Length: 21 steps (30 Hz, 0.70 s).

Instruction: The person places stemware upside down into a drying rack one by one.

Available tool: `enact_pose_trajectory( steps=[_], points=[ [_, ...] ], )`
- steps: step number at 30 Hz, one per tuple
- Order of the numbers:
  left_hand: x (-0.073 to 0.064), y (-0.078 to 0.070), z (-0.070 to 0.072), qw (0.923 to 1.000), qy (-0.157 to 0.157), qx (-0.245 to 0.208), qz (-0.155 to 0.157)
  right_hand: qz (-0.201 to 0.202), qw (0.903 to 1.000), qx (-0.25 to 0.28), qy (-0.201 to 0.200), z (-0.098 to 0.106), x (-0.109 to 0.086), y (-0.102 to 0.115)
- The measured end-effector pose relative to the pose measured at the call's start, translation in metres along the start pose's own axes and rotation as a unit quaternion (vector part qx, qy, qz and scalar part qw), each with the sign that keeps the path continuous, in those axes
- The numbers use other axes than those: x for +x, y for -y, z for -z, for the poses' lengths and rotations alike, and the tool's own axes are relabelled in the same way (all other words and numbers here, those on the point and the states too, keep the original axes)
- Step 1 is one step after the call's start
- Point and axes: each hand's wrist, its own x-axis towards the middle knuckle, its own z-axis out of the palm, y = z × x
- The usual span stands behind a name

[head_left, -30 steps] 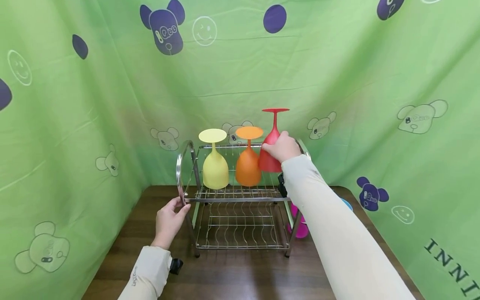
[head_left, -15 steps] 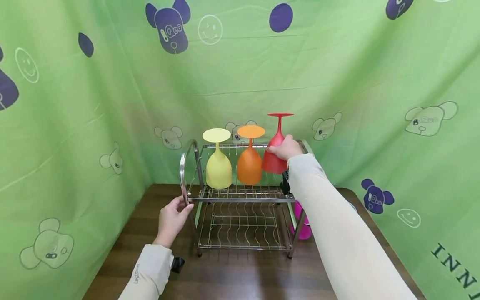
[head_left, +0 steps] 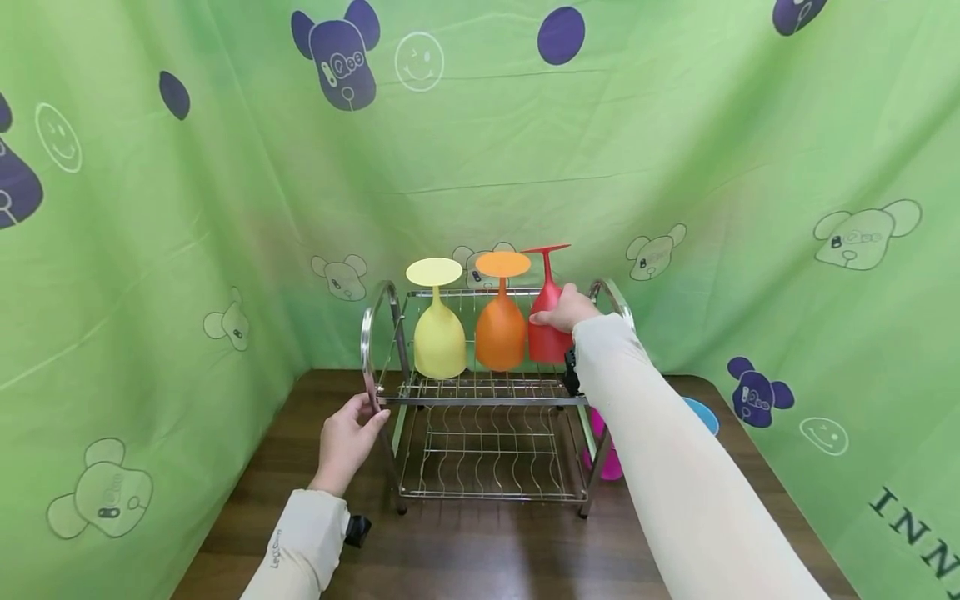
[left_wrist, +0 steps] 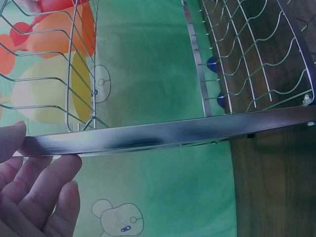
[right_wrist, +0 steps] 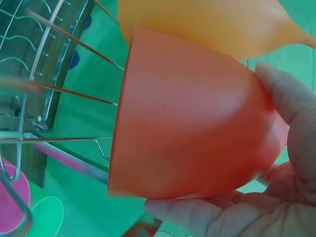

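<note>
My right hand [head_left: 570, 311] grips a red goblet [head_left: 547, 346] by its bowl, upside down, above the right part of the dish rack's upper tier. Its foot leans slightly left. In the right wrist view the red bowl [right_wrist: 192, 123] lies between thumb and fingers, its mouth towards the rack wires. Left of it an orange goblet [head_left: 500, 337] and a yellow goblet [head_left: 439, 343] stand inverted on the same tier. My left hand [head_left: 347, 442] holds the left side frame of the metal dish rack [head_left: 480, 401], thumb and fingers on either side of the bar [left_wrist: 158, 137].
The rack's lower tier [head_left: 487, 451] of wavy wires sits below, over a brown wooden table [head_left: 480, 558]. Right of the rack are a magenta cup [head_left: 611, 465] and a blue round-rimmed thing [head_left: 702, 413], partly behind my forearm. A green printed curtain [head_left: 480, 167] surrounds the table.
My right hand has lowered the red goblet towards the upper tier, and its foot has tipped a little to the left. My left hand stays on the frame; the view shifted slightly.
</note>
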Motion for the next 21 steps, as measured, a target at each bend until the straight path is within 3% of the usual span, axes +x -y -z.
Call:
enact_pose_trajectory(
  steps=[13, 21],
  points=[
    [0.0004, 0.0016, -0.0018, 0.9996, -0.012, -0.007, -0.025, 0.005, 0.9991, 0.009, 0.041, 0.0036, 0.0008, -0.002],
    [0.0009, 0.002, -0.0012, 0.9997, -0.007, -0.01, -0.022, -0.006, 0.9995, 0.016, 0.028, 0.0041, -0.0006, -0.0043]
  ],
)
